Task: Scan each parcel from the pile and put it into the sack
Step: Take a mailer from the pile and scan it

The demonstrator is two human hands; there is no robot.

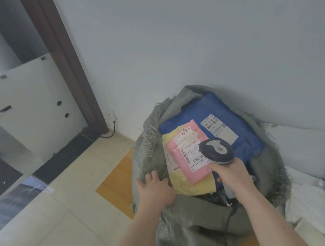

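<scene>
Head view shows the left hand [156,189] gripping the sack [192,228] rim to keep its mouth open, while the right hand [231,172], closed around the barcode scanner [216,152], hovers over the pink parcel [188,156] already inside.

Three parcels [188,156], one sack [192,228], one scanner [217,151]

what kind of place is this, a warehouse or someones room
Probably a small parcel sorting corner in an ordinary room, not a warehouse: tiled floor, plain wall, a sack of labelled parcels, and a scanner in the right hand.
</scene>
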